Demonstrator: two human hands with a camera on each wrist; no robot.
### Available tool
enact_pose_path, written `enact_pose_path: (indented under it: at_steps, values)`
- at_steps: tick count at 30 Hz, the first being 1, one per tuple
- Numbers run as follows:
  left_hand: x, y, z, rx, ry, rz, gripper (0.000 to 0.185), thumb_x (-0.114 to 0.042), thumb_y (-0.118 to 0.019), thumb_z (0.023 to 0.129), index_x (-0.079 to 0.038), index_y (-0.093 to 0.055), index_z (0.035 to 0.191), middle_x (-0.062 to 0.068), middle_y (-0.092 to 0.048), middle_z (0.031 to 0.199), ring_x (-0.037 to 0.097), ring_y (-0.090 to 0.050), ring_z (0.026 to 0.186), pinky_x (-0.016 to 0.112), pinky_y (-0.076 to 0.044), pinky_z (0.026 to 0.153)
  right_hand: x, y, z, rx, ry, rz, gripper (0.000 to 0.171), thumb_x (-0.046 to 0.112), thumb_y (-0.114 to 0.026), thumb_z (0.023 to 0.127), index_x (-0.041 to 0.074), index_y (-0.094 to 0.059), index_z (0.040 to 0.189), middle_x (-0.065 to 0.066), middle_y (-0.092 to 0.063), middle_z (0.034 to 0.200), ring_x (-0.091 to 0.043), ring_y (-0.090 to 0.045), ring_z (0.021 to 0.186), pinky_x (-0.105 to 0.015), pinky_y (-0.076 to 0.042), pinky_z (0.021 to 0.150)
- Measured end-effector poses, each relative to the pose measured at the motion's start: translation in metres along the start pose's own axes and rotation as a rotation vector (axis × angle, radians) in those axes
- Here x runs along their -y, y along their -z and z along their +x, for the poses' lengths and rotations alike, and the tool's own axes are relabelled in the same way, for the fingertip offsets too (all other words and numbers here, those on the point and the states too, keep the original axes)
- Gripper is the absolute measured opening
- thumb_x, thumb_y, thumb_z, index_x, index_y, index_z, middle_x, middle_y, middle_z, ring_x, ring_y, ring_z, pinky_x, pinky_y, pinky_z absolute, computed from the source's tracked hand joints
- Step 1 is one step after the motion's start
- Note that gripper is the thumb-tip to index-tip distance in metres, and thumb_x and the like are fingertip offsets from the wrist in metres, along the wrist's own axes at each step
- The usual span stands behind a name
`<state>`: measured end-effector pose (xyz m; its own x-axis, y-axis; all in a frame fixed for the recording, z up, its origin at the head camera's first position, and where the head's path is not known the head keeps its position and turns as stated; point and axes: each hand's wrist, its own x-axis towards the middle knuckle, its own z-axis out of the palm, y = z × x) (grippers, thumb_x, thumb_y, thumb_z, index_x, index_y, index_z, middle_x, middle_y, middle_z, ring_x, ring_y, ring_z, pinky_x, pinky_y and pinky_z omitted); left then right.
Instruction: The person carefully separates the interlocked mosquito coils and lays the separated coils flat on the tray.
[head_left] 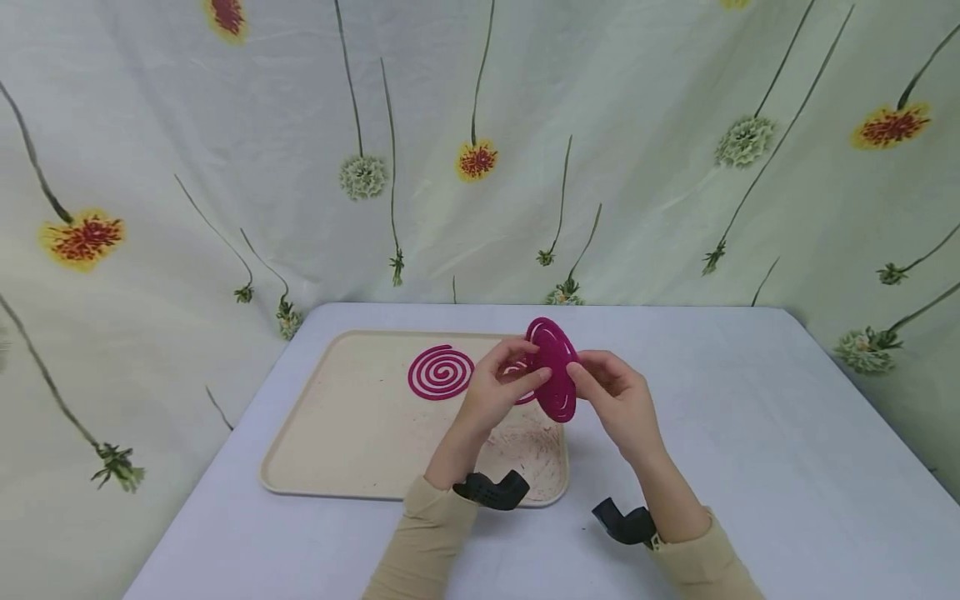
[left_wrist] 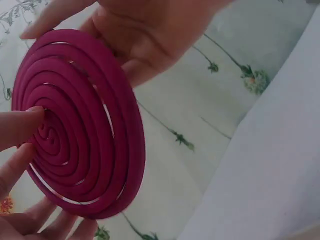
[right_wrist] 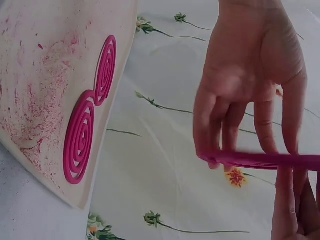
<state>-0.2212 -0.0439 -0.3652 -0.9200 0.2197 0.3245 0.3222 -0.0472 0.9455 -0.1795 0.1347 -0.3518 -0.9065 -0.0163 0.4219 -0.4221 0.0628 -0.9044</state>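
Observation:
A magenta double mosquito coil (head_left: 557,379) is held up on edge over the tray's right side. My left hand (head_left: 498,387) grips it on one side, thumb on its face. On the other side my right hand (head_left: 615,396) pinches it between thumb and fingers. Two interlocked spirals with narrow gaps show on the coil (left_wrist: 82,125) in the left wrist view. The right wrist view has the coil (right_wrist: 250,159) edge-on between both hands. One single coil (head_left: 441,372) lies flat on the tray; another coil (right_wrist: 79,137) beside it is partly hidden by my left hand in the head view.
The beige tray (head_left: 337,442) has a raised rim and sits on a white-covered table (head_left: 750,433). Reddish crumbs and smears (head_left: 525,442) cover its right part. A flower-print cloth (head_left: 637,183) hangs behind. Black cameras are strapped to both wrists.

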Motion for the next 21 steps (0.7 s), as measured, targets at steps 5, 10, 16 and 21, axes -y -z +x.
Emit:
enact_pose_path:
  at_steps: [5,10,16,21]
  values:
    - [0.003,-0.008,0.000,0.072,0.004,-0.226,0.033,0.002,-0.063,0.086,0.003,-0.053,0.117,0.010,-0.054,0.125,0.025,-0.050,0.115,0.034,-0.049,0.091,-0.003,0.000,-0.001,0.101,0.038,0.056,0.034,0.018,-0.043,0.101,-0.007,-0.056,0.120,-0.007,-0.062,0.114,-0.015,-0.059,0.104,-0.027,-0.051,0.086]
    - [0.003,-0.014,-0.002,0.056,-0.024,-0.124,0.033,-0.009,-0.066,0.087,-0.002,-0.059,0.119,0.004,-0.050,0.133,0.021,-0.045,0.120,0.040,-0.042,0.098,-0.007,0.006,0.001,0.131,0.032,0.017,0.033,0.004,-0.054,0.094,-0.005,-0.053,0.126,-0.009,-0.059,0.120,-0.011,-0.056,0.108,-0.025,-0.050,0.087]
    - [0.003,-0.017,-0.004,0.051,-0.035,-0.024,0.029,-0.009,-0.064,0.089,-0.002,-0.061,0.117,0.011,-0.061,0.114,0.023,-0.056,0.106,0.037,-0.045,0.096,-0.011,0.008,0.003,0.102,0.015,0.001,0.037,0.001,-0.061,0.089,-0.001,-0.056,0.126,-0.006,-0.060,0.121,-0.013,-0.056,0.109,-0.027,-0.050,0.086]
    - [0.002,-0.020,-0.006,0.045,-0.023,-0.017,0.026,-0.007,-0.063,0.089,0.001,-0.063,0.114,0.016,-0.062,0.111,0.023,-0.061,0.100,0.029,-0.050,0.088,-0.013,0.007,0.005,0.060,-0.035,0.019,0.037,0.007,-0.066,0.087,0.000,-0.058,0.123,-0.003,-0.061,0.118,-0.014,-0.055,0.111,-0.027,-0.051,0.086]
